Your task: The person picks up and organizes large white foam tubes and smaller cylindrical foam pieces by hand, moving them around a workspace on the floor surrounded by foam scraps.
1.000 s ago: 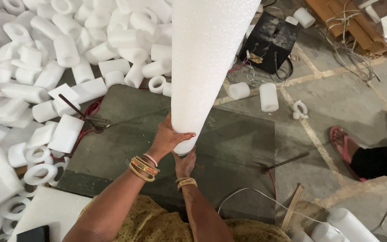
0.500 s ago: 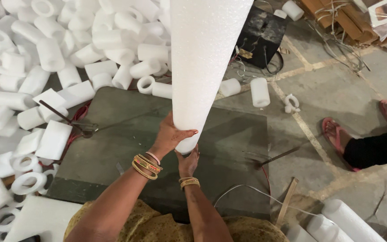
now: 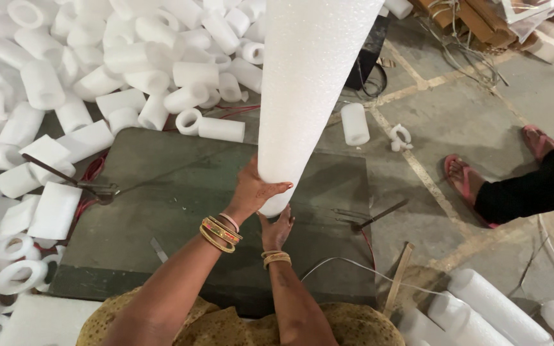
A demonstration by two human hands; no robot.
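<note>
A tall white foam cylinder [image 3: 309, 83] stands upright, its lower end resting on the dark green worktop [image 3: 181, 186] and its upper part rising past the top of the view. The left hand [image 3: 256, 190] wraps around the left side of its base, grip closed on the foam with fingers curled across the front. The right hand [image 3: 278, 227] sits just below and nearer, palm pressed against the bottom end of the cylinder; how far its fingers close is hidden by the foam. Both wrists wear gold bangles [image 3: 220, 232]. On the left part of the worktop lies a thin metal rod tool [image 3: 72, 179] with red cable beside it, and a similar tool [image 3: 370, 221] lies at the right edge. A large heap of short white foam tube pieces [image 3: 97, 70] covers the floor to the far left. One short foam tube [image 3: 354, 123] stands apart on the concrete floor to the right. Farther right, another person's foot in a pink sandal [image 3: 464, 182] rests on the floor. More long foam cylinders [image 3: 495, 314] lie at the near right.
</note>
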